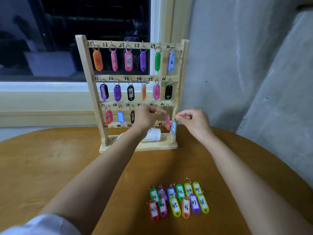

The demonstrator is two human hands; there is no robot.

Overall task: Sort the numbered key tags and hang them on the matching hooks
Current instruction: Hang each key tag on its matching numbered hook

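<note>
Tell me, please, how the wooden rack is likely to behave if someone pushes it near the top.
The rack stands tall on a narrow base, so a push up high would probably tip it rather than slide it. Its thin open rails suggest it is fairly light. The hanging tags would likely swing on their rings.

I see the rack (88, 78) standing at the far side of the worktop (50, 167), with the window (67, 39) behind it and the wall (237, 65) to its right. A cup (155, 135) lies at the rack's foot. The loose tags (179, 199) lie in two rows near me. My left hand (147, 117) is before the third row, and my right hand (194, 122) is beside the right post, with a tag (173, 127) hanging below it.
</note>
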